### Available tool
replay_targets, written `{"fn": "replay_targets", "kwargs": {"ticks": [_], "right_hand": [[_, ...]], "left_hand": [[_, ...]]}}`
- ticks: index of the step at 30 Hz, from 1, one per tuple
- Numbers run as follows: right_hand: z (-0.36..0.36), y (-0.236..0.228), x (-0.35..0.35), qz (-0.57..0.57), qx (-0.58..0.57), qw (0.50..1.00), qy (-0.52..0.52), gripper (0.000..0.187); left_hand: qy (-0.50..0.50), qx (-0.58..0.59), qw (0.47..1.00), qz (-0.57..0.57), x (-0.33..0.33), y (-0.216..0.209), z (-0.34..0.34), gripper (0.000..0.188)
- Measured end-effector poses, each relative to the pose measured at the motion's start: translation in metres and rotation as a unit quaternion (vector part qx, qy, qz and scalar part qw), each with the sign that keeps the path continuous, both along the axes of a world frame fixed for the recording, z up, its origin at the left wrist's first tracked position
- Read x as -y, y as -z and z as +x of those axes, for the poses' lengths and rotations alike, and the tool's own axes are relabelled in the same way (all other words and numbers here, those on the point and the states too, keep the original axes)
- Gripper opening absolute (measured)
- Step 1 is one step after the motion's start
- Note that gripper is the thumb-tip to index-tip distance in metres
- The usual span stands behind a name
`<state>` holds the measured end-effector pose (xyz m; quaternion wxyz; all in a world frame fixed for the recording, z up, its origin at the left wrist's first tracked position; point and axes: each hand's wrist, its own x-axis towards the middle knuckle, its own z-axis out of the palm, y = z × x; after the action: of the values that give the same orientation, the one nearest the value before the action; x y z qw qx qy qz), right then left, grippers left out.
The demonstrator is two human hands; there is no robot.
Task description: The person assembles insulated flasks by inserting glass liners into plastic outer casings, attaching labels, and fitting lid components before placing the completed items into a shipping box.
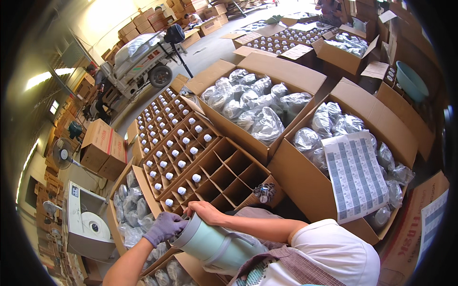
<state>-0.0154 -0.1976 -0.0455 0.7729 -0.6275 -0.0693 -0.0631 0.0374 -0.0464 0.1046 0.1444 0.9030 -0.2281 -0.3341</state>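
Note:
A large mint-green flask [210, 240] with a grey rim and a side handle lies tilted against my body, its mouth end pointing up and away. My right hand [206, 212], bare, curls over the flask's upper rim and holds it. At the mouth's left side is my left hand [164, 227] in a grey-purple glove, fingers bent and pressed together at the rim; whatever is between them is hidden. Just beyond stands a divided carton [224, 164], with a few white-capped bottles [182, 190] in its left cells and bare cells to the right.
Farther cartons hold rows of white-capped bottles [175, 153]. Open boxes of plastic-wrapped items [253, 102] stand beyond and right, one bearing a label sheet [357, 174]. A white machine [90, 221] is at left. Other people, including one [98, 90], are farther off.

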Motion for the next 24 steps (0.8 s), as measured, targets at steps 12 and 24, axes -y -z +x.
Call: {"fn": "replay_targets", "kwargs": {"ticks": [12, 24], "right_hand": [[0.018, 0.032, 0.001, -0.197, 0.086, 0.974, 0.077, 0.022], [0.017, 0.006, 0.020, 0.190, -0.091, 0.959, -0.190, 0.040]], "left_hand": [[0.396, 0.245, 0.867, 0.180, 0.003, 0.048, 0.032, 0.025], [-0.082, 0.431, 0.820, -0.367, -0.004, 0.059, -0.082, 0.023]]}}
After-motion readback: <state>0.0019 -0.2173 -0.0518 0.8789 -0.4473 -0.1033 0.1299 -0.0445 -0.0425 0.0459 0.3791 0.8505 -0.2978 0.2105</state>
